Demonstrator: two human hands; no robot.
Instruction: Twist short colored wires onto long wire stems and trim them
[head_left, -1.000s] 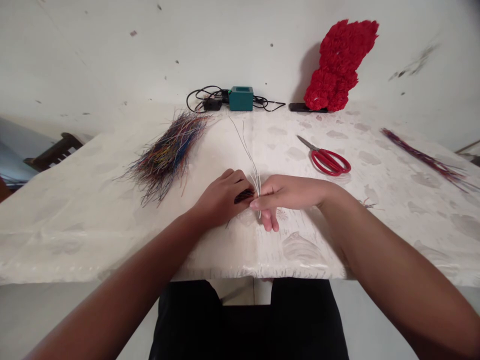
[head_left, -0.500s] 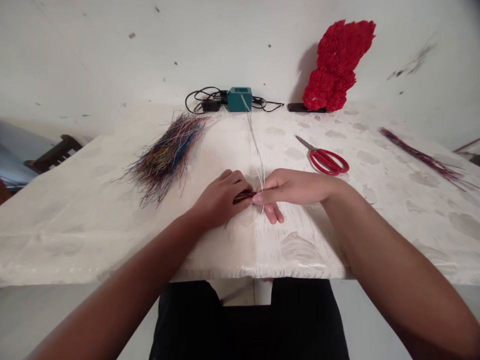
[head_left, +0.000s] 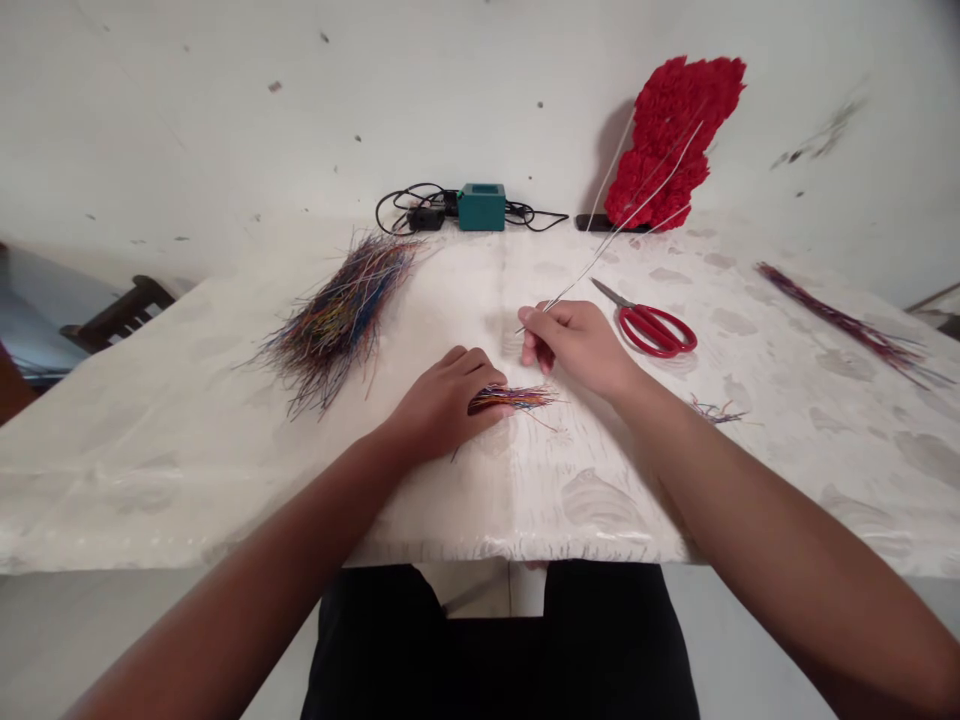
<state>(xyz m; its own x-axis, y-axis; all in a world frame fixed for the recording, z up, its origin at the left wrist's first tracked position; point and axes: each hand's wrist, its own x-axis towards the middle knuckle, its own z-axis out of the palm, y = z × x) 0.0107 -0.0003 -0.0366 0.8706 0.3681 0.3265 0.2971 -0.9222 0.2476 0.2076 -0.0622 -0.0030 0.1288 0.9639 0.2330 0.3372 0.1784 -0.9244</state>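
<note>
Red scissors (head_left: 658, 328) lie just beside our right hand (head_left: 577, 345), fingers pinching white wires (head_left: 579, 279); our left hand (head_left: 442, 402) clamps coloured strands (head_left: 521, 398).

table (head_left: 187, 440); wire bundle (head_left: 517, 398), scissors (head_left: 652, 325)

The wire pile (head_left: 341, 310) lies left of the bundle (head_left: 517, 398), scissors (head_left: 656, 327) right, charger (head_left: 481, 200) behind.

1. A home craft corner: a scuffed white wall (head_left: 225, 120) behind a table under a white patterned plastic cloth (head_left: 187, 430).
2. A heap of thin multicoloured wires (head_left: 337, 315) lies far left, and a small bundle of multicoloured wires (head_left: 517, 398) near the middle.
3. Red-handled scissors (head_left: 656, 325) lie at the right, with a fluffy red handmade piece (head_left: 667, 140) beyond them.
</note>
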